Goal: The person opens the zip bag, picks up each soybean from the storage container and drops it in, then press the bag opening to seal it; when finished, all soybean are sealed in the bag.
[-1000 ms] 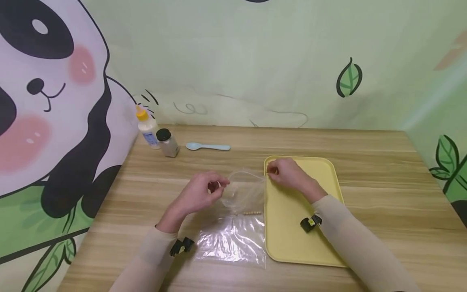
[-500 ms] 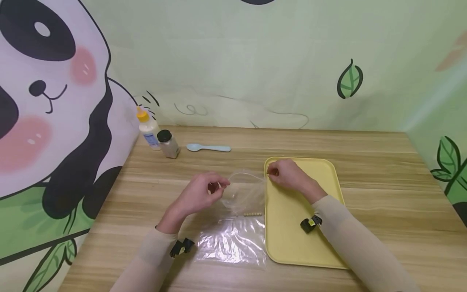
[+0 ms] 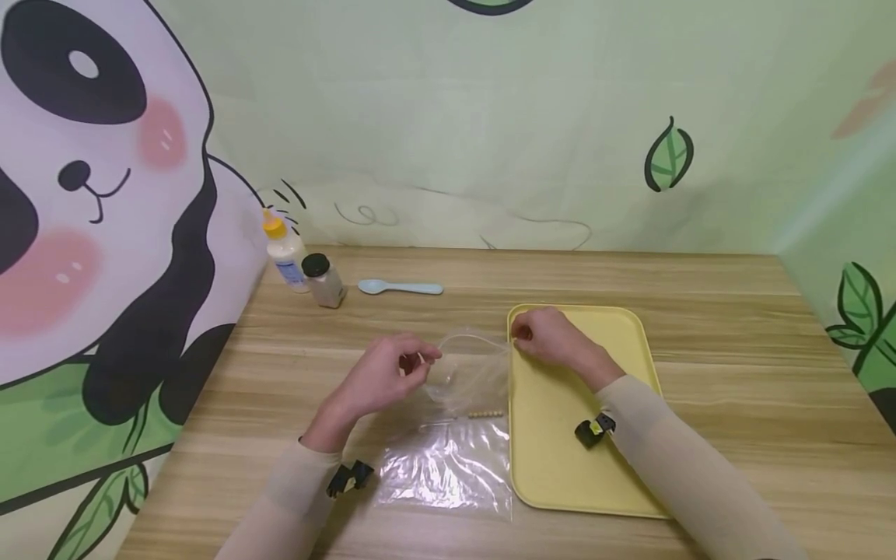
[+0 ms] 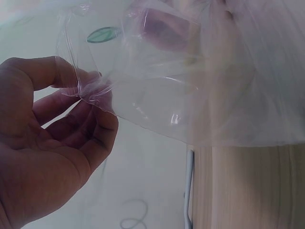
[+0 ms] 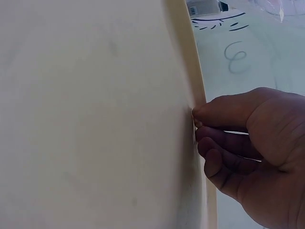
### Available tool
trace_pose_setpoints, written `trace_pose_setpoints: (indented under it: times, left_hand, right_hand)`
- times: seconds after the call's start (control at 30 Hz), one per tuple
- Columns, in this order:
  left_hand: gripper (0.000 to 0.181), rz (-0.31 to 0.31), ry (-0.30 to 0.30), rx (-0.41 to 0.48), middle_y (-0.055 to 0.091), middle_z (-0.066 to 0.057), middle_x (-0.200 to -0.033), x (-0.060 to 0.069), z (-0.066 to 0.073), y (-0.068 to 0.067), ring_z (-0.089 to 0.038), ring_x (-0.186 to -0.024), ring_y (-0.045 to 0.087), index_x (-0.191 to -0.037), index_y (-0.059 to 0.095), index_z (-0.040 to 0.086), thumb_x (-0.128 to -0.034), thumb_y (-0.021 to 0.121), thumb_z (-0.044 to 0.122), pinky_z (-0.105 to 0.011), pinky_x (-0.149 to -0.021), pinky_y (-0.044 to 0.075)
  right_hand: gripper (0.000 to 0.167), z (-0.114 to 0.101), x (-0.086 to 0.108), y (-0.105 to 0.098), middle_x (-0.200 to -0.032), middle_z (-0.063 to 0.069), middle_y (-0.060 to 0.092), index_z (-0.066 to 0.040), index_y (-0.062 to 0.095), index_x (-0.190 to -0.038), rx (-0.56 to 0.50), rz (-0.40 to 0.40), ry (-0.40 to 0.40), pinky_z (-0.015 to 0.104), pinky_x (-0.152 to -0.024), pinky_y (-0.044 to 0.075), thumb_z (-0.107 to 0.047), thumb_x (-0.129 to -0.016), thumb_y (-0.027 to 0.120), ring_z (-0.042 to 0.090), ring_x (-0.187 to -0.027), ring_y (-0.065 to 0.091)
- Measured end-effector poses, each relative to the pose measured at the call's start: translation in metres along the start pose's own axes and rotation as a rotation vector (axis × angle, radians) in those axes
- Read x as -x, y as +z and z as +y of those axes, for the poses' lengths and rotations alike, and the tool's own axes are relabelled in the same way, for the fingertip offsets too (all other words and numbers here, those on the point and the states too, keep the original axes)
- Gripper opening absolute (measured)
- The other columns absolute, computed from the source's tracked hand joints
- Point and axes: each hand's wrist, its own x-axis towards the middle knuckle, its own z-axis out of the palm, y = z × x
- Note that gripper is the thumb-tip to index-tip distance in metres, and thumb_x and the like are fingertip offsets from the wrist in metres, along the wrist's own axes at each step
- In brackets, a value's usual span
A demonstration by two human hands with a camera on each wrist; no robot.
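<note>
My left hand pinches the edge of a clear plastic bag between thumb and forefinger. In the left wrist view the film of the bag spreads rightward from those fingertips. A short row of small tan beads shows at the middle of the bag; whether they lie inside or under the film I cannot tell. Over the left rim of the yellow tray is my right hand. Its thumb and fingers pinch a tiny tan bead against the rim, partly hidden by the fingertips.
At the back left stand a white glue bottle with an orange cap and a black-lidded clear jar. A pale blue spoon lies right of them. A painted wall closes off the table's far side.
Both hands keep nearly the same place and grip. The whole head view shifts slightly downward, and the bag and tray otherwise look unchanged.
</note>
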Motion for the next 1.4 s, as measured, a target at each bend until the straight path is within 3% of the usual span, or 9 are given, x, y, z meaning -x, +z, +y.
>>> trace_pose_setpoints:
  times: [0.57,1.4]
  left_hand:
    - [0.022,0.003,-0.003,0.007,0.070,-0.011,-0.092,0.002,0.002,0.000,-0.011,-0.073,0.059,-0.102,0.072,0.001,-0.0822,0.063,-0.002,-0.022,-0.065,0.055]
    - [0.022,-0.002,-0.016,0.005,0.070,-0.009,-0.092,0.001,0.003,-0.002,-0.011,-0.074,0.059,-0.103,0.072,0.003,-0.0828,0.063,0.000,-0.021,-0.067,0.055]
  right_hand:
    - [0.008,-0.003,0.000,0.000,-0.075,-0.002,0.067,-0.010,0.073,-0.082,0.059,-0.013,-0.023,0.030,-0.068,0.051,-0.006,-0.080,0.067,0.012,-0.070,0.056]
    - [0.011,-0.008,0.002,-0.011,-0.079,0.001,0.070,-0.007,0.074,-0.087,0.028,0.050,0.010,0.030,-0.068,0.052,-0.008,-0.085,0.064,0.012,-0.071,0.058]
